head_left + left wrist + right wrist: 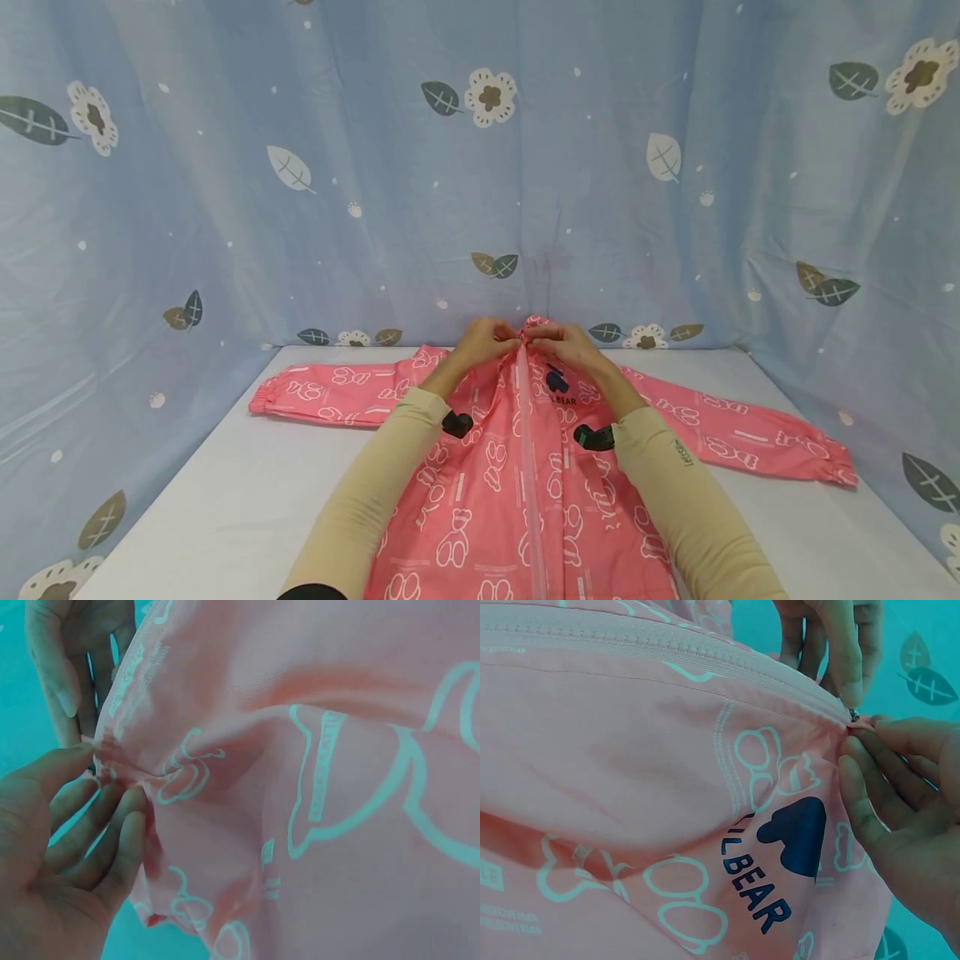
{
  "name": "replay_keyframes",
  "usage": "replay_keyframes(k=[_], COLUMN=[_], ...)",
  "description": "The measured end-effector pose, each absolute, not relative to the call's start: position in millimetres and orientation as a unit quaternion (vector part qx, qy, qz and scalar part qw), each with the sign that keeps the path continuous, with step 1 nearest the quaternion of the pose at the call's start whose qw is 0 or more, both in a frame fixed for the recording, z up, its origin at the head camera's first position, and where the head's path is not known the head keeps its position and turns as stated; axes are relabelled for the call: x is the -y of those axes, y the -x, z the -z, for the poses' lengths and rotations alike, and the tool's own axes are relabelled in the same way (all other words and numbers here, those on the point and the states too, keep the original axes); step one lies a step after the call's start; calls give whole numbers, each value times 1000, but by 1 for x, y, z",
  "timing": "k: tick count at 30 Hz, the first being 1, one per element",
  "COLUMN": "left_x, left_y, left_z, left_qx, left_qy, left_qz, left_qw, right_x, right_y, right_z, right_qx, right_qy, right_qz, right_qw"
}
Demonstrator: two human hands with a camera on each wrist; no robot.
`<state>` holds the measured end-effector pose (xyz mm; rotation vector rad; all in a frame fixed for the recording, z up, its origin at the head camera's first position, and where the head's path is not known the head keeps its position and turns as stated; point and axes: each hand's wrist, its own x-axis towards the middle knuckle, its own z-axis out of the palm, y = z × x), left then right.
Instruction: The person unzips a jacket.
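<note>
A pink jacket [480, 500] with white bear outlines lies spread out, its sleeves stretched to both sides. Its zipper [528, 467] runs closed up the front to the collar. At the collar, my left hand [483, 343] pinches the top of the zipper; the right wrist view shows a small metal zipper pull [854, 715] at those fingertips. My right hand [567, 345] pinches the fabric right beside it, thumb against fingers. Fingertips of both hands almost meet. A dark bear print with lettering [791, 836] sits below the right hand.
The jacket lies on a white table [225, 508]. Behind and at both sides hangs a blue curtain [390, 167] with leaves and flowers, close to the table's far edge. The left sleeve [322, 396] and right sleeve [750, 433] reach toward the table's sides.
</note>
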<state>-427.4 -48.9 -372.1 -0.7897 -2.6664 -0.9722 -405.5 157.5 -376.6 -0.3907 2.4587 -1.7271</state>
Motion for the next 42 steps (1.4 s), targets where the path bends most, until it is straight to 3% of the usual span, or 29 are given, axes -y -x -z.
replay_keyframes(k=[11, 23, 42], left_x=[46, 38, 41], left_y=[431, 428, 431], left_z=[372, 369, 378], left_qx=[894, 909, 900], left_qy=[225, 233, 238], left_qz=[374, 323, 349], left_qw=[99, 121, 105], right_x=[-158, -160, -156], right_y=[408, 406, 403], right_z=[373, 376, 376], right_qx=[-799, -790, -774], right_qy=[130, 118, 115], right_qz=[585, 598, 618], right_qw=[55, 62, 77])
